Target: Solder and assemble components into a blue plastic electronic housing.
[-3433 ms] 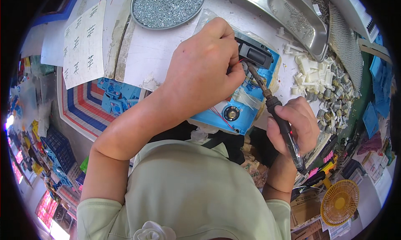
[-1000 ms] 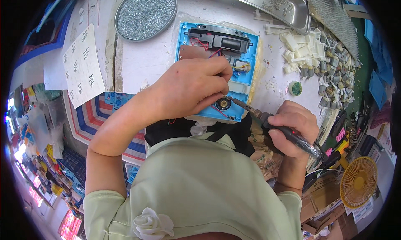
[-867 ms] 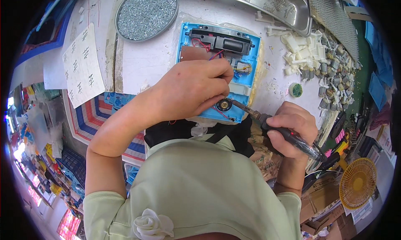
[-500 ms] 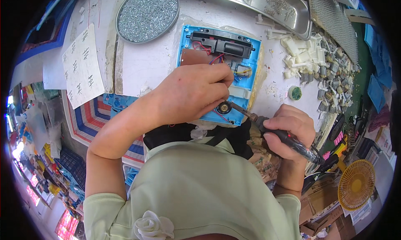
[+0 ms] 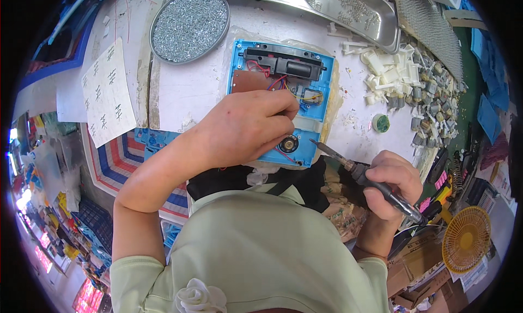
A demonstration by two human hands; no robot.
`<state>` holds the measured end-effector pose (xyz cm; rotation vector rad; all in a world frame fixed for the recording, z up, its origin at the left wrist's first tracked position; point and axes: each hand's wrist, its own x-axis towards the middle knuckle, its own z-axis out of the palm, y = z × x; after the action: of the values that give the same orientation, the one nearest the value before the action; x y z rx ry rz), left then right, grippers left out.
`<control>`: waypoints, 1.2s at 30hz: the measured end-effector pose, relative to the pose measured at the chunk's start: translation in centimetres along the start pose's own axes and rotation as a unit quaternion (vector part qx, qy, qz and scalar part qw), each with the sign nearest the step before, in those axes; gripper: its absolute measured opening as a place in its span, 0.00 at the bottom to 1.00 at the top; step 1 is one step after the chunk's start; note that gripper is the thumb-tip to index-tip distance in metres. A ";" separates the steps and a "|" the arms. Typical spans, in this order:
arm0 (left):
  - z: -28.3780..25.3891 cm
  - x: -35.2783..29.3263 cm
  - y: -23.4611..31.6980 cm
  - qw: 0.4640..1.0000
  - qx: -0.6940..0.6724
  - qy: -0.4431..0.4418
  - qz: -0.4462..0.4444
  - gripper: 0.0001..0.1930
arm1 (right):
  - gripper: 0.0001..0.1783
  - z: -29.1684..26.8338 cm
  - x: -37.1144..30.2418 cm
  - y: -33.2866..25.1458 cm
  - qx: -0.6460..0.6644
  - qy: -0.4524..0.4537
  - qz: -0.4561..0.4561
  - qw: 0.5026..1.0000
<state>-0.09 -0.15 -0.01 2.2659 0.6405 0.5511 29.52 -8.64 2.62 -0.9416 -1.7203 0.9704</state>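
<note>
A blue plastic housing lies open on the table before me. In it sit a black plastic unit, a brown circuit board, thin red and yellow wires and a small round speaker. My left hand reaches over the housing with its fingers pinched together beside the speaker; whatever is between them is hidden. In my right hand is a soldering iron, held like a pen. Its tip hovers by the housing's right edge, apart from the speaker.
A round tray of screws and a steel tray of small metal parts stand at the back. White plastic parts and grey motors are heaped on the right, near a small green-topped roll. A written paper sheet lies left.
The soldering iron has drawn back rightward, its tip moving from the speaker's edge to the housing's side. My left hand keeps its pinched pose over the housing.
</note>
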 end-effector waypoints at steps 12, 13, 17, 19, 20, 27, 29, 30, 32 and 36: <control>0.2 -0.1 -0.6 0.999 -0.028 0.030 0.024 0.11 | 0.16 -0.1 -0.2 0.1 0.003 0.018 0.008 1.000; 0.2 -0.1 -0.5 0.999 -0.030 0.035 0.024 0.11 | 0.16 -0.1 -0.2 0.2 0.006 0.018 0.008 1.000; 0.3 0.0 -0.5 0.999 -0.012 0.027 0.029 0.12 | 0.16 0.3 -0.2 0.2 0.009 0.005 0.013 1.000; 0.3 0.1 -0.4 0.999 -0.014 0.025 0.024 0.12 | 0.16 0.5 -0.1 0.4 -0.001 -0.013 0.009 1.000; 0.3 0.1 -0.3 0.999 -0.010 0.021 0.024 0.12 | 0.16 0.6 -0.1 0.5 -0.005 -0.023 0.008 1.000; 0.4 -0.1 -0.3 1.000 0.002 0.017 0.019 0.12 | 0.17 1.5 0.2 0.6 -0.019 -0.036 0.012 0.999; 0.4 -0.1 -0.3 1.000 0.004 0.016 0.018 0.12 | 0.17 1.4 0.2 0.7 -0.020 -0.037 0.018 0.999; 0.4 -0.1 -0.3 1.000 0.005 0.016 0.019 0.12 | 0.17 1.5 0.2 0.7 -0.021 -0.038 0.020 0.999; 0.4 -0.1 -0.3 1.000 0.006 0.015 0.018 0.12 | 0.17 1.5 0.4 0.6 -0.022 -0.042 0.026 0.999; 0.5 -0.1 -0.4 1.000 0.006 0.017 0.015 0.12 | 0.17 1.5 0.4 0.5 -0.025 -0.045 0.033 0.998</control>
<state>-0.02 -0.23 -0.61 2.2843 0.6292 0.6027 28.06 -8.33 1.87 -1.0053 -1.8061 1.0307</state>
